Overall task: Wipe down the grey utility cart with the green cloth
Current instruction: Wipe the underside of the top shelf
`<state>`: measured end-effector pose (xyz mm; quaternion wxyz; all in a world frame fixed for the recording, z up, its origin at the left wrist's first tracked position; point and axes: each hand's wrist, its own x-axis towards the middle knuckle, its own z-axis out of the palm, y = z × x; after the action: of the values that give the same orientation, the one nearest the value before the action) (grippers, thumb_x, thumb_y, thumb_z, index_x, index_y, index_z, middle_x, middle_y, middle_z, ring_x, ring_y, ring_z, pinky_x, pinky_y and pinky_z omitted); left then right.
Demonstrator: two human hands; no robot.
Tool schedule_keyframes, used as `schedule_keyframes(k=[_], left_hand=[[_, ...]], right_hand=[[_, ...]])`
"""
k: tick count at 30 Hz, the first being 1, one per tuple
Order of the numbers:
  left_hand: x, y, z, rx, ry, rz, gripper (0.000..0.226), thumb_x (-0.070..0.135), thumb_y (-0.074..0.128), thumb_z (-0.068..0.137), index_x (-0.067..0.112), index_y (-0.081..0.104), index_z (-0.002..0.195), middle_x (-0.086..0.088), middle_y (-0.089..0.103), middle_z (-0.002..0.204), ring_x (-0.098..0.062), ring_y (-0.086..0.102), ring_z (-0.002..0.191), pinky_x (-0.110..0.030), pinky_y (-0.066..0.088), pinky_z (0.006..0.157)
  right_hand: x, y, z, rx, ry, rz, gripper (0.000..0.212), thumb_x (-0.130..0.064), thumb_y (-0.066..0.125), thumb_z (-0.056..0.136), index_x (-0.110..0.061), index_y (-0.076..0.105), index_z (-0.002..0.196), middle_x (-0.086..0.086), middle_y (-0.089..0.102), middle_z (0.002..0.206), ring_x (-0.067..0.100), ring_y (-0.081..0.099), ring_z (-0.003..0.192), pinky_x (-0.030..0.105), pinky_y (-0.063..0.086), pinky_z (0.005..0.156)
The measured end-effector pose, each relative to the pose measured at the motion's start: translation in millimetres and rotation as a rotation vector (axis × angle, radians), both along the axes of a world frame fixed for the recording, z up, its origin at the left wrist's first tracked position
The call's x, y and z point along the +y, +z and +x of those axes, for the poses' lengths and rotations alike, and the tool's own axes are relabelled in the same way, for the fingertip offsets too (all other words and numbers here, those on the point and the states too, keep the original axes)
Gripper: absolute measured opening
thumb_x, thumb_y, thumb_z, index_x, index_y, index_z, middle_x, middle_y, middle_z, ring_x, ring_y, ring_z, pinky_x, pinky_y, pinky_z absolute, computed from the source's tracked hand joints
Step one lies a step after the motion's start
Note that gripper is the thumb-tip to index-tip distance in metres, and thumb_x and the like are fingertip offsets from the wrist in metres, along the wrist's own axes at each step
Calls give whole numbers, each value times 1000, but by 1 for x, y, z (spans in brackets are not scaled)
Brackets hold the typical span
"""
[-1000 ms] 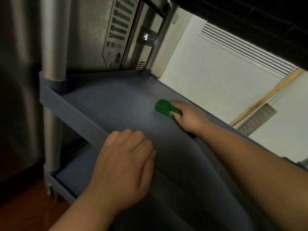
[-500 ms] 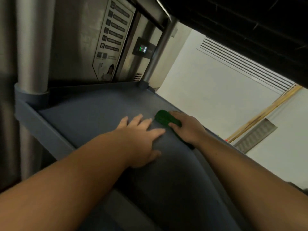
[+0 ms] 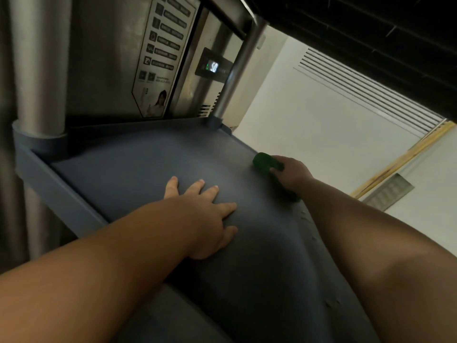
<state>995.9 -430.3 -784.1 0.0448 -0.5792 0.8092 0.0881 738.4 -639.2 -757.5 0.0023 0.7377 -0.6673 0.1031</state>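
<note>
**Middle shelf wipe in progress, cloth at the right rim**

Landmark: the flat grey plastic shelf of the utility cart (image 3: 138, 169), seen from beneath the shelf above.

At the shelf's left corner a round brushed-metal post (image 3: 40, 70) is seated in its socket. Behind the shelf's far rim a stainless-steel appliance with a lit digital display (image 3: 212, 66) is noted.

The left hand (image 3: 205, 219) is laid flat on the shelf's middle, fingers spread, nothing held. The right hand (image 3: 291, 173) is closed around the crumpled green cloth (image 3: 263, 163), which is pressed against the shelf along its right rim, toward the far corner.

Progress, judged: wiping is under way on this shelf. No wet streaks can be made out, so the covered area cannot be told. The rest of this shelf and the other levels probably remain.

Against the frame half a second earlier: the cloth has been carried further right toward the rim, and the hands, then nearly touching, are now well apart. A second ago the left hand was curled at the near edge.
</note>
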Motion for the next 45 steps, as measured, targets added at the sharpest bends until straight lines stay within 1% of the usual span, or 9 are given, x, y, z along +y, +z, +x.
schedule_keyframes(k=[3, 7, 11, 16, 23, 27, 33, 42, 45], left_hand=[[-1, 0, -1, -5, -2, 8, 62, 67, 17, 95, 47, 1, 152, 1, -7, 165, -27, -9, 151, -68, -4, 113], [-1, 2, 1, 3, -9, 12, 62, 68, 16, 94, 48, 0, 151, 2, -7, 165, -25, -7, 151, -66, -2, 115], [0, 3, 1, -21, -6, 21, 64, 70, 16, 93, 49, -1, 151, 3, -7, 165, -25, -8, 151, -66, -2, 114], [-2, 1, -1, -25, 5, 30, 63, 70, 16, 93, 51, -1, 150, 3, -7, 165, -27, -7, 151, -68, -3, 113], [3, 2, 3, -36, -9, 21, 63, 71, 15, 92, 51, -1, 150, 3, -6, 165, -28, -4, 151, -68, 1, 113], [8, 0, 7, -34, -14, 14, 64, 72, 15, 92, 51, -1, 150, 2, -6, 165, -28, -3, 151, -68, 3, 113], [11, 4, 10, -32, -31, 33, 65, 72, 14, 91, 50, -1, 151, 3, -6, 165, -28, -3, 151, -67, 3, 114], [11, 5, 14, -43, -32, 42, 68, 76, 14, 88, 51, 0, 150, 4, -5, 165, -28, -1, 151, -66, 5, 114], [30, 16, -8, -27, -19, -61, 61, 57, 31, 98, 47, 3, 151, -1, -10, 164, -33, -9, 150, -67, 3, 115]], right_hand=[[13, 2, -20, 20, -16, 17, 34, -31, 55, 97, -42, 59, 129, -2, 66, 118, 21, 55, 96, 33, 39, 87], [41, 6, -73, 65, -107, 26, 37, -26, 55, 95, -38, 60, 130, 2, 66, 124, 28, 59, 112, 36, 42, 95], [57, 4, -88, -23, -135, 40, 40, -24, 59, 96, -31, 58, 135, 2, 63, 131, 28, 56, 120, 34, 38, 101], [88, -2, -66, -17, -8, 18, 40, -32, 57, 98, -40, 54, 137, -5, 62, 134, 23, 56, 122, 36, 40, 105], [186, -10, -32, 22, 185, -11, 43, -42, 55, 97, -38, 52, 140, -6, 59, 139, 21, 55, 128, 38, 41, 110], [258, -10, -10, -39, 323, -37, 46, -30, 66, 93, -35, 56, 137, -17, 58, 136, 7, 56, 126, 33, 44, 108], [362, 0, 35, -79, 473, -11, 49, -27, 66, 93, -33, 54, 140, -17, 56, 141, -2, 48, 132, 24, 39, 111], [422, 6, -3, -182, 391, 67, 50, -18, 69, 90, -35, 58, 136, -21, 56, 139, -5, 45, 133, 29, 39, 112], [430, 1, -15, -235, 377, 54, 49, -13, 70, 90, -28, 60, 136, -14, 58, 139, 0, 46, 134, 32, 38, 113]])
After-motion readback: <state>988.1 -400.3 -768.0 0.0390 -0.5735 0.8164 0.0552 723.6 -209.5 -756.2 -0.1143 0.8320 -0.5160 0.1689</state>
